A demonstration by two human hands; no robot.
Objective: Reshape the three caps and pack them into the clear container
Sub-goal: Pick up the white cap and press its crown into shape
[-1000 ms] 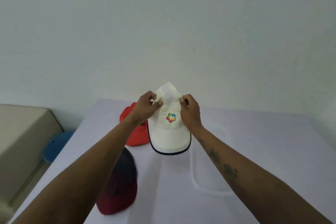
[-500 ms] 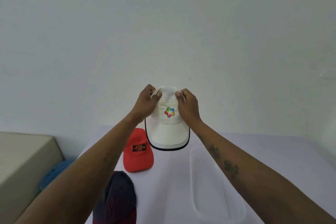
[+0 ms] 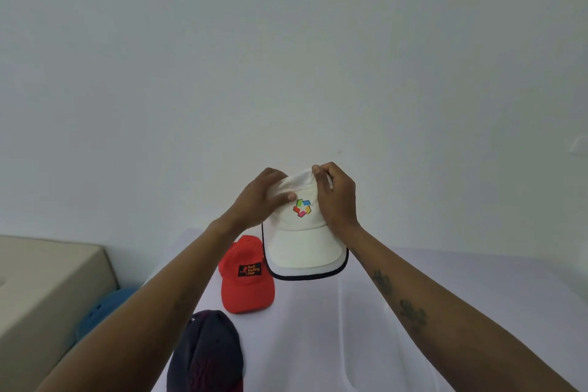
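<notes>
Both hands hold a white cap point(image 3: 304, 240) with a multicoloured logo and a dark-edged brim up above the table, brim pointing toward me. My left hand point(image 3: 259, 200) presses on the left of its crown, thumb near the logo. My right hand point(image 3: 335, 196) pinches the crown's top right. On the table below lies a red cap point(image 3: 246, 277) with a black patch. A dark navy and maroon cap point(image 3: 205, 356) lies nearer me, partly behind my left forearm. The clear container point(image 3: 366, 344) sits on the table at right, faint and partly covered by my right forearm.
The table point(image 3: 477, 289) has a pale lilac top and stands against a plain white wall. A beige block point(image 3: 47, 283) stands at the left, with a blue round object point(image 3: 105, 309) on the floor between it and the table.
The view has tilted up and the white cap has risen against the wall. My fingers have shifted on the crown: the left thumb now lies by the logo, the right hand grips higher.
</notes>
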